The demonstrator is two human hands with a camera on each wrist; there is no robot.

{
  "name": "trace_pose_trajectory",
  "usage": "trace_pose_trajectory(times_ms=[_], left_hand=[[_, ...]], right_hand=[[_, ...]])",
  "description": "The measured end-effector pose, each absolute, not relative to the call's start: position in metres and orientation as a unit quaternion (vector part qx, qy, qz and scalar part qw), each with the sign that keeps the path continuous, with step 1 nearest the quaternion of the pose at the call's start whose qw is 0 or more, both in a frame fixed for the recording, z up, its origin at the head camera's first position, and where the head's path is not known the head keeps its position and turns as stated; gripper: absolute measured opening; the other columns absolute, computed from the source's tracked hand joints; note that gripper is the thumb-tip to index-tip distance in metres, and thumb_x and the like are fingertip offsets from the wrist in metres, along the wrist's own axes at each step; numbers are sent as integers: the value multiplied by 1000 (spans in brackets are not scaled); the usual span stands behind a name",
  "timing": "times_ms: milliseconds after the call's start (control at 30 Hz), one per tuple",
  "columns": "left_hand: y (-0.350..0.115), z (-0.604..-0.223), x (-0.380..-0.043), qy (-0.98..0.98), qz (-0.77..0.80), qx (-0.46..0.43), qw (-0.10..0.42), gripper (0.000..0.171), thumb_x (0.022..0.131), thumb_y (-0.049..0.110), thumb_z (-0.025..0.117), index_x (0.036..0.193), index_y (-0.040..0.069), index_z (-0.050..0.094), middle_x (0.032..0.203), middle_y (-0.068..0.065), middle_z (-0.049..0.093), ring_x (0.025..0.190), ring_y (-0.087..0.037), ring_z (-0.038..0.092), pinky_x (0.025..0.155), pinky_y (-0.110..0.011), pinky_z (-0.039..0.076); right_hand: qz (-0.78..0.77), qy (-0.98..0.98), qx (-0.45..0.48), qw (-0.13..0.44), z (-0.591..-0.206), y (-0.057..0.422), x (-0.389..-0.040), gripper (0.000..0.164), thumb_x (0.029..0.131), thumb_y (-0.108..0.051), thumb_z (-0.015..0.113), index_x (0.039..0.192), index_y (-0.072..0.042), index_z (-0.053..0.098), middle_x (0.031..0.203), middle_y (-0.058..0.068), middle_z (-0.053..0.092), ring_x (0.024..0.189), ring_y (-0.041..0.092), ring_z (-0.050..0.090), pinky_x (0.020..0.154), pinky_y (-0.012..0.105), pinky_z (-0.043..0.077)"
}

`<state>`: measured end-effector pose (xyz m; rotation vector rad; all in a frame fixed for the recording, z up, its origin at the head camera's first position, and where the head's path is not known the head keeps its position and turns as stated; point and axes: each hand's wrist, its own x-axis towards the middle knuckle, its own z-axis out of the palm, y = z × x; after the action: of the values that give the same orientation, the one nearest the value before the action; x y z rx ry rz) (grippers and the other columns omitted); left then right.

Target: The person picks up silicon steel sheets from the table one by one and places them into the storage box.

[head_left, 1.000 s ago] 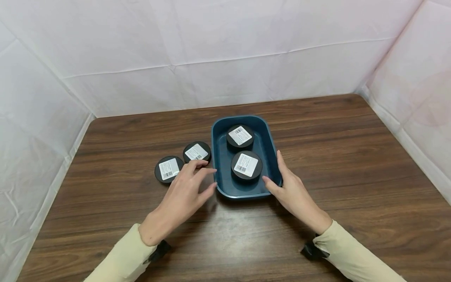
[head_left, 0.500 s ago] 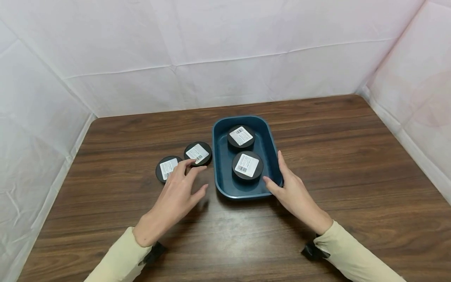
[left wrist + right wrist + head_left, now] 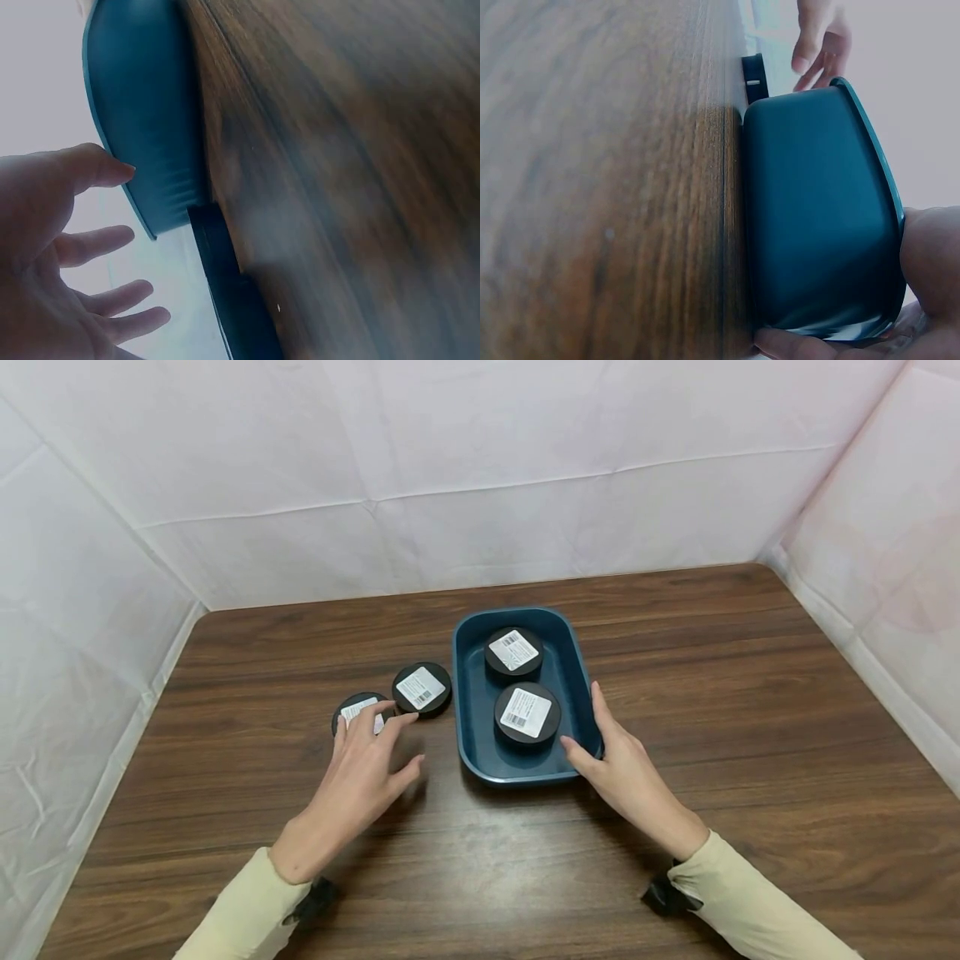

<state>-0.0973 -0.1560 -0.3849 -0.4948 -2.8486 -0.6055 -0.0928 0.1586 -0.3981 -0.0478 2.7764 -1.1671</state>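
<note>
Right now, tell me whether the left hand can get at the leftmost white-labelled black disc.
Likely yes: the left hand hovers over the leftmost white-labelled black disc, with nothing visible between them.

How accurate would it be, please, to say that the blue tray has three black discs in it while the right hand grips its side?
The number is wrong: the head view shows two black discs in the blue tray, not three. The right hand does grip its side.

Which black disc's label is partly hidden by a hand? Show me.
The leftmost disc, on the table: in the head view, the left hand overlaps its label; the other three labels show whole.
</note>
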Motion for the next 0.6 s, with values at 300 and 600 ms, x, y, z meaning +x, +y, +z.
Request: trace_pose_trajectory(times_ms=[300, 600], left_hand=[[-167, -385, -101, -962, -210, -148, 94, 63, 87, 18, 78, 142, 2, 51, 141, -30, 48, 135, -44, 46, 110, -75, 26], [-180, -386, -104, -970, -200, -129, 57, 70, 89, 19, 76, 149, 4, 44, 148, -32, 40, 136, -51, 43, 110, -78, 22]], right_hand=[[-386, 920, -15, 64, -398, 159, -93, 88, 102, -39, 56, 163, -13, -2, 165, 24, 20, 151, 40, 26, 119, 58, 28], [-386, 920, -16, 60, -400, 159, -94, 88, 101, -37, 57, 163, -12, -1, 164, 24, 21, 151, 40, 27, 119, 58, 28]])
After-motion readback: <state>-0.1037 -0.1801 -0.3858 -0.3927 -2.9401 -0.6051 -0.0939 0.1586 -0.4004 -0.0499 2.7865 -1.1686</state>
